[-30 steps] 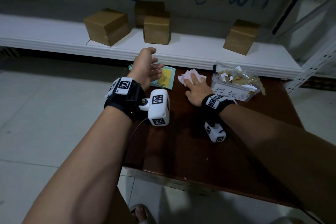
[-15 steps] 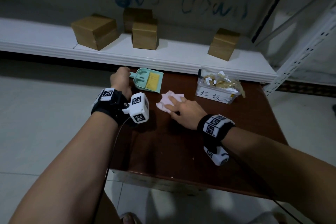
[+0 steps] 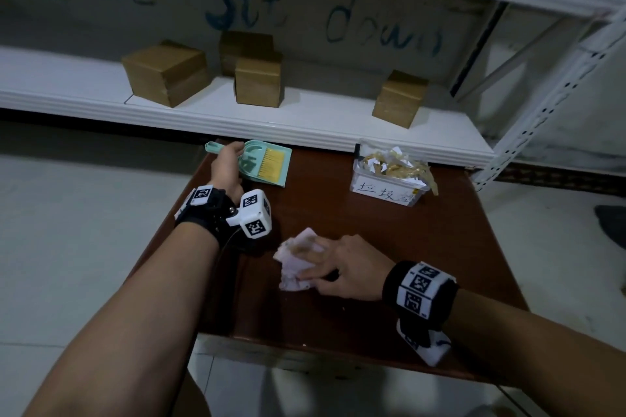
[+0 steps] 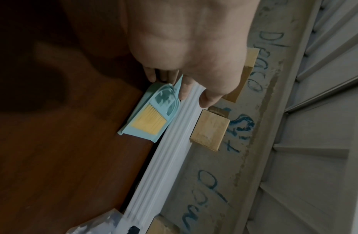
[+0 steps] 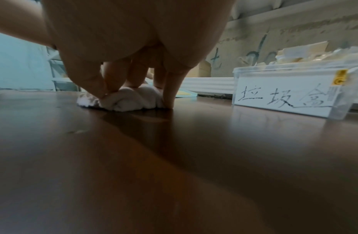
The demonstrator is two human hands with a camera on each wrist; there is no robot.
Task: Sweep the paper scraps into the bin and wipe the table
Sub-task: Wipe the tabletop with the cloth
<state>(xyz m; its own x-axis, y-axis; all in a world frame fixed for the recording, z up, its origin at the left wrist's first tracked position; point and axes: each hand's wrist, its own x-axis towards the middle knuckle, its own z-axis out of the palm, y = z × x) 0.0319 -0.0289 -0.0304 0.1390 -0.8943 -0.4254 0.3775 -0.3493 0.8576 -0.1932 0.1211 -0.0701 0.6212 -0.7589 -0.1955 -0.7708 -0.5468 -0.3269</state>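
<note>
My right hand (image 3: pixel 313 266) presses a crumpled pale pink cloth (image 3: pixel 293 267) onto the dark brown table (image 3: pixel 338 311) near its middle. In the right wrist view the thumb and fingers (image 5: pixel 170 88) bunch the cloth (image 5: pixel 129 99) against the wood. My left hand (image 3: pixel 232 157) grips the handle of a teal dustpan (image 3: pixel 271 176) that holds a yellow-bristled brush, at the table's far left corner. The left wrist view shows the fingers (image 4: pixel 184 88) curled over that handle, with the dustpan (image 4: pixel 152 117) lying flat. A clear bin (image 3: pixel 386 186) with a handwritten label, full of paper scraps, stands at the far right.
A white shelf (image 3: pixel 305 125) runs just behind the table and carries several cardboard boxes (image 3: pixel 166 74). A white perforated rack post (image 3: pixel 542 112) rises at the right. Pale tiled floor (image 3: pixel 84 230) lies to the left of the table.
My right hand has dragged the cloth from the far edge toward the middle of the table. My left hand has come down and closed on the dustpan handle.
</note>
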